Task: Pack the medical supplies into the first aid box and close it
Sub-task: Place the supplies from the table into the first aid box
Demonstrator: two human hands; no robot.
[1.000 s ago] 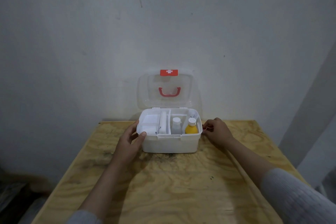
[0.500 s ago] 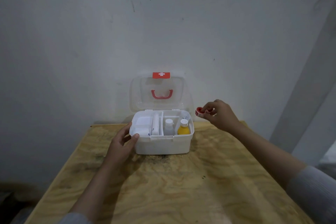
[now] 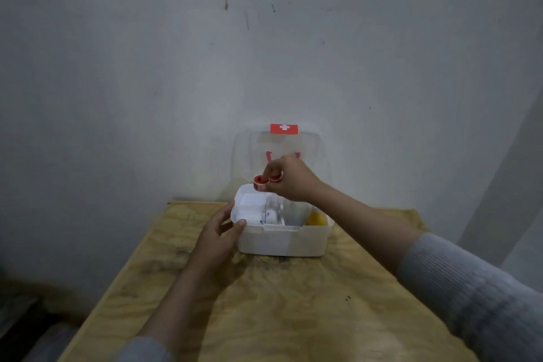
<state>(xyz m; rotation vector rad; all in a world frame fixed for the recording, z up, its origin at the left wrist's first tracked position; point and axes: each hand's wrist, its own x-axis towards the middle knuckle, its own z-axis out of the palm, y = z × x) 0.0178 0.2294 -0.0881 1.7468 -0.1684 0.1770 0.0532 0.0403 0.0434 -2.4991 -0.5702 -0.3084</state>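
A white first aid box (image 3: 282,239) stands on the wooden table with its clear lid (image 3: 282,153) raised against the wall. My right hand (image 3: 291,178) hovers over the box's back left part, pinching small red-and-white tape rolls (image 3: 261,181). My left hand (image 3: 219,236) grips the box's left front corner, thumb on the rim. Inside the box lie white gauze packs (image 3: 249,209) on the left, a white item (image 3: 273,216) in the middle compartment and a yellow bottle (image 3: 316,218) on the right, partly hidden by my right forearm.
The plywood table (image 3: 264,303) ends at a grey stained wall (image 3: 205,67) right behind the box. Its left edge drops off to a dark floor. A grey pillar (image 3: 505,185) rises at the right.
My right hand has carried the red tape rolls from the box's right side leftward to above its left compartments. My left hand stays on the box's corner.
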